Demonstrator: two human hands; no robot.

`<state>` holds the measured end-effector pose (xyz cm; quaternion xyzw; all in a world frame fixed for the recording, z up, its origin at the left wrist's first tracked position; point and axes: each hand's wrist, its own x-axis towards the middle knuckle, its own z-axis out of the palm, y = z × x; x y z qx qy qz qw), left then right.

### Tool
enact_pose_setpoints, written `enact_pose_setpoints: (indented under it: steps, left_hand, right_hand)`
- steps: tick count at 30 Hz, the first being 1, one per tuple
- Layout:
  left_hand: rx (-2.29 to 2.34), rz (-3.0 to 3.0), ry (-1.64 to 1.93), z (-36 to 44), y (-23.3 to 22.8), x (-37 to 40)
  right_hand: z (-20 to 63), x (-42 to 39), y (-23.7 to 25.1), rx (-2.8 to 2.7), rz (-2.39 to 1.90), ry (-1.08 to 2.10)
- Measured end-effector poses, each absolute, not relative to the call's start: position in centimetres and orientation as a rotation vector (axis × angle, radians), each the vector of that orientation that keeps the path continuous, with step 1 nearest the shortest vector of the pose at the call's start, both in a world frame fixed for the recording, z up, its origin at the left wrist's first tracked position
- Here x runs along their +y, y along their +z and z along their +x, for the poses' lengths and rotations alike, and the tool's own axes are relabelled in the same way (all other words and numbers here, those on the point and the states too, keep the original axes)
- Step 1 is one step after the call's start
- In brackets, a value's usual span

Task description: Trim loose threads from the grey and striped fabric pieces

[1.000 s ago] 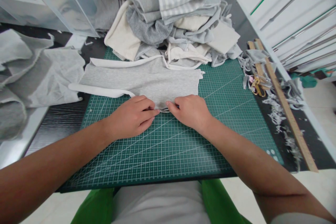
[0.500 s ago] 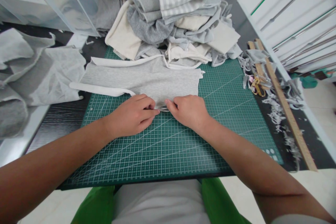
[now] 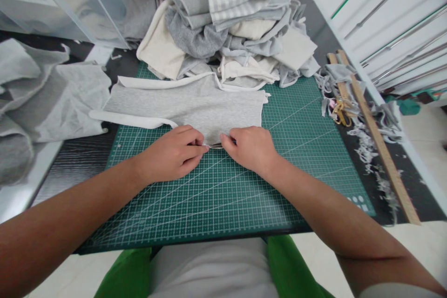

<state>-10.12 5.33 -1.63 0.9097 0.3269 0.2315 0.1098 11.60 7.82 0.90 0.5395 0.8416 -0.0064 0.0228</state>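
On green mat (image 3: 244, 186), both hands' fingers pinching grey cloth (image 3: 195, 104) edge; pinched part hidden

Grey fabric pc (image 3: 195, 104) w/ white trim, flat on green mat (image 3: 244, 195).

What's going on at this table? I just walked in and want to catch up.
A person is working a grey fabric piece with white trim, laid flat on a green cutting mat. The left hand and right hand pinch its near edge together. A pile of fabric sits behind, a wooden ruler to the right.
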Motion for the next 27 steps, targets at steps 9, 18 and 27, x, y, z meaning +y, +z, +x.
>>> enact_pose_setpoints:
  steps: [9, 18, 27]
  left_hand:
    - [0.925, 2.72, 0.651, -10.3, -1.7, 5.4]
    - [0.935, 2.708, 0.654, -10.3, -1.8, 5.4]
    - [0.928, 2.73, 0.684, -10.2, -1.7, 5.3]
  right_hand:
    - [11.2, 7.6, 1.1, 2.606, 1.635, -0.027]
    - [10.5, 7.2, 1.4, 2.595, 1.617, -0.007]
    - [10.9, 7.7, 0.8, 2.627, 1.664, 0.04]
